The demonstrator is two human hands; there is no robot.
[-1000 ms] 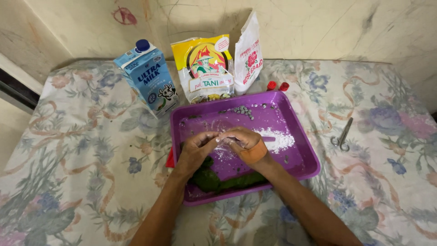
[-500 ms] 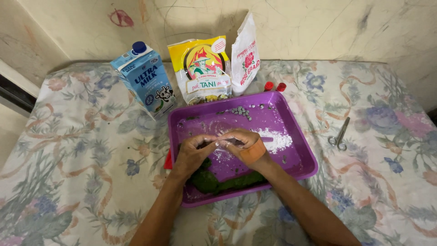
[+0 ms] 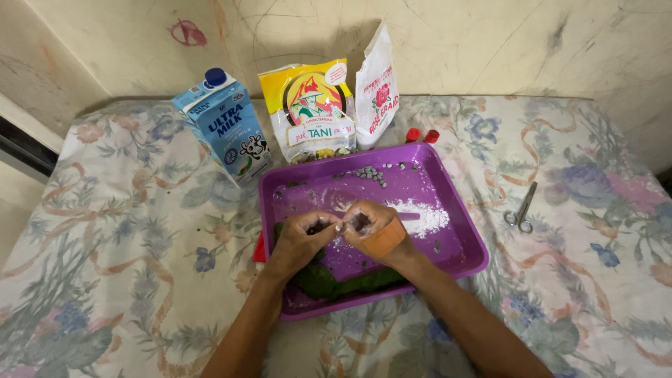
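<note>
Soft, even indoor light falls from above and before me. My hands (image 3: pixel 343 234) cast faint shadows on the purple tray (image 3: pixel 455 262). Everything is sharp, with slight bending at the edges and no glare.

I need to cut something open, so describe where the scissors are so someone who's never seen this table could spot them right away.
Start at the purple tray in the middle of the floral tablecloth. Look to its right, where the scissors lie alone on the cloth, blades pointing toward the wall. They are the only metal thing there, well apart from the milk carton and two bags lined up behind the tray.
</note>
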